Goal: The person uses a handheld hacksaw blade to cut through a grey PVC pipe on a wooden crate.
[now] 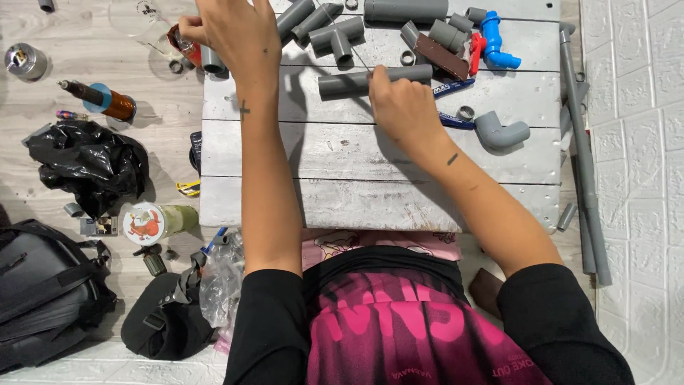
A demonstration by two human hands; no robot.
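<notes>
Two hands working: left hand point(231, 36) fingers gripping one short grey pipe piece point(211, 59) at desk point(356, 192) corner; right hand point(402, 107) clenching on one grey pipe point(356, 81), thin tool partly hidden

Black plastic bag point(89, 165), black backpack point(43, 285), blue valve point(496, 43), grey elbow fitting point(501, 132) on the boards.
</notes>
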